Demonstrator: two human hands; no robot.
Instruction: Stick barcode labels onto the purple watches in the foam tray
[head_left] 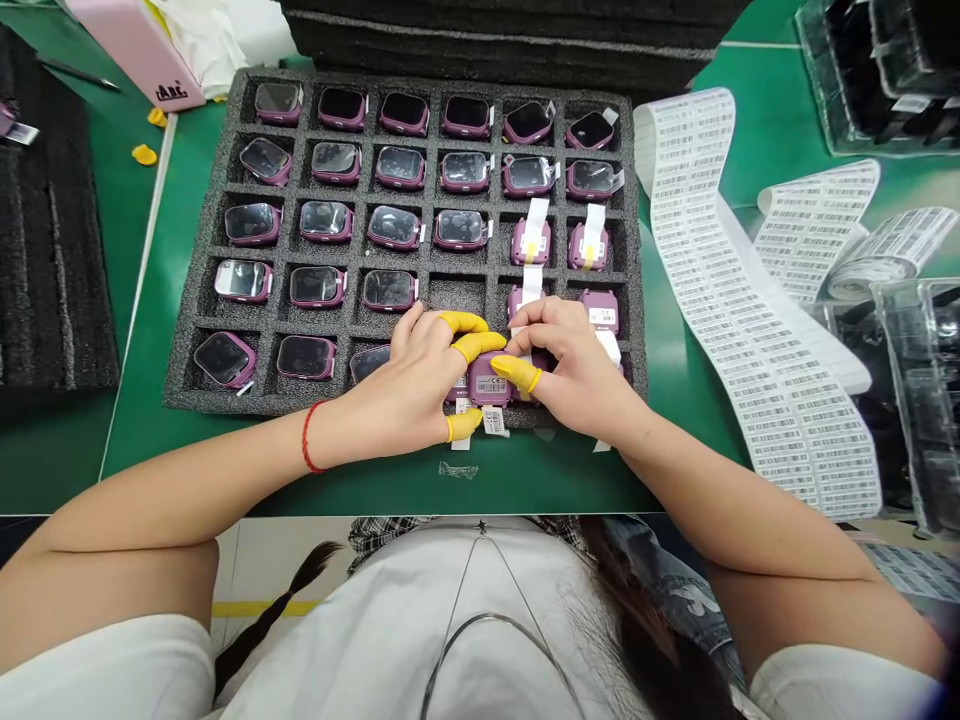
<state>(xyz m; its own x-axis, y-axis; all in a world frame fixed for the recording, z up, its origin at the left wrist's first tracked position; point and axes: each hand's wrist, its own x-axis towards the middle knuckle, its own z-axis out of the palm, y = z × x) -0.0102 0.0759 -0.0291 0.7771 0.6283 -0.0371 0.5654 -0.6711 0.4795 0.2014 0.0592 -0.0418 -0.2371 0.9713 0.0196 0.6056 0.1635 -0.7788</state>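
A purple smartwatch body (491,388), back side up with a printed label, is held over the front row of the foam tray (180,330). From the left, my left hand (427,365), in yellow finger cots, grips its edge. My right hand (574,365) has its yellow-covered thumb on the watch back, with the other fingers curled. A small barcode tag (494,420) hangs below the watch. Partly covered by my hands, other back-up watches lie beneath and beside it. Two more face-down watches with white strips, such as this watch (531,243), sit beyond my right hand.
Screen-up purple watches (326,220) fill many tray compartments. Barcode label sheets (750,320) curl along the right side, next to clear plastic trays (919,390). Black foam (510,45) is stacked behind. At the back left stand a pink box (142,50) and yellow scraps (144,155).
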